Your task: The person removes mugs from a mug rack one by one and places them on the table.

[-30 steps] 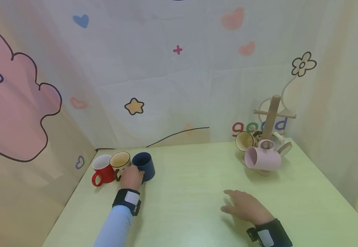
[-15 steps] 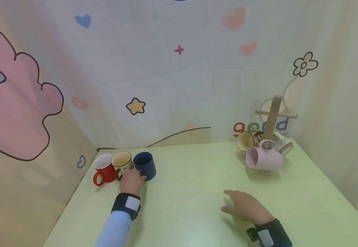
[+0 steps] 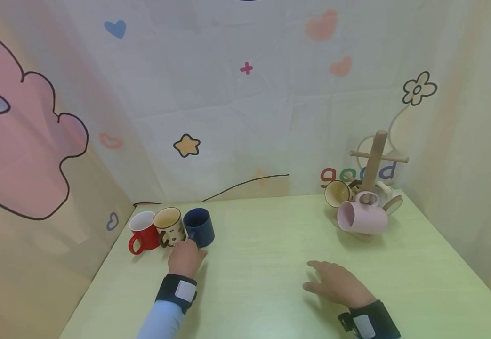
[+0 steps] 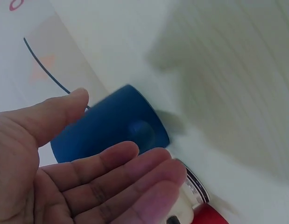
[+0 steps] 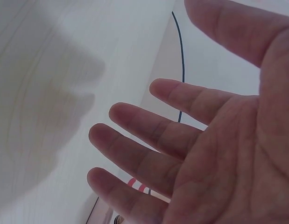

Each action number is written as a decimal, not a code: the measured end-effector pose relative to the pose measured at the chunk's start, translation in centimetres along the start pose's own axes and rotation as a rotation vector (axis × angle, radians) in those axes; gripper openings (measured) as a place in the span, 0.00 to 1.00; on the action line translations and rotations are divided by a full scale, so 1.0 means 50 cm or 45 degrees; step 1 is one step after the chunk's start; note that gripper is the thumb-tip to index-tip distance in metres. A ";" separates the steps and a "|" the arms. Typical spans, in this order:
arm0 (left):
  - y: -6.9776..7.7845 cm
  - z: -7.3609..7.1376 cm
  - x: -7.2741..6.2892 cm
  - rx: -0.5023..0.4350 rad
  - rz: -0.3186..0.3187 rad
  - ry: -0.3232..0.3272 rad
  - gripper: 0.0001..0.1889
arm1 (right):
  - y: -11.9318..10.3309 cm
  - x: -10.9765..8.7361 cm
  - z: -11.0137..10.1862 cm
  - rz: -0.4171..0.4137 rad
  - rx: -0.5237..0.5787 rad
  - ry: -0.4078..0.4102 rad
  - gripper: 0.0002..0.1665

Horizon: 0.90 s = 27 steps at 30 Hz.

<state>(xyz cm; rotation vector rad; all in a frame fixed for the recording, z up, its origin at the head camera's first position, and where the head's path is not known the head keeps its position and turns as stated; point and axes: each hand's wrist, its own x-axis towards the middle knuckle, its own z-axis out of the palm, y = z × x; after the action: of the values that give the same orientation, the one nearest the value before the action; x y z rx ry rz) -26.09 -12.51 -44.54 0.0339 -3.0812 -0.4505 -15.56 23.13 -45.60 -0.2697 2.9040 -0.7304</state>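
Observation:
The left hand (image 3: 186, 258) is just in front of a dark blue mug (image 3: 201, 226) at the left of the table. In the left wrist view its thumb and fingers (image 4: 130, 170) are apart with nothing gripped, and the blue mug (image 4: 111, 123) stands beyond them. Beside that mug is a cream mug with dark spots (image 3: 172, 228), then a red mug with a white inside (image 3: 144, 233). The right hand (image 3: 337, 282) is held over the right part of the table, its fingers (image 5: 144, 128) extended and spread, holding nothing.
A wooden mug tree (image 3: 374, 160) stands at the back right with a pink mug (image 3: 366, 219), a cream mug (image 3: 336, 194) and a white mug (image 3: 391, 200) on it. A printed curtain (image 3: 245, 117) hangs behind the pale table (image 3: 258, 263).
The left hand has drawn back toward the person from the blue mug's handle, uncovering more of the spotted mug. The right hand and the mugs stay where they were.

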 end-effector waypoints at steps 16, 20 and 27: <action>0.059 0.044 -0.025 0.168 0.169 -0.017 0.25 | 0.012 0.008 -0.001 -0.023 -0.062 0.102 0.34; 0.070 0.053 -0.037 0.181 0.242 0.000 0.25 | 0.020 0.013 -0.008 -0.013 -0.094 0.188 0.33; 0.083 0.061 -0.046 0.193 0.287 -0.116 0.27 | 0.044 0.013 -0.031 0.036 -0.149 0.243 0.35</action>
<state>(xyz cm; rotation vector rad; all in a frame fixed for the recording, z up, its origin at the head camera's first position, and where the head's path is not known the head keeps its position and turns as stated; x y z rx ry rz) -23.95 -7.59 -46.35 -0.3356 -3.1487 -0.2137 -16.77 25.63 -45.35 -0.1794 3.1297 -0.6139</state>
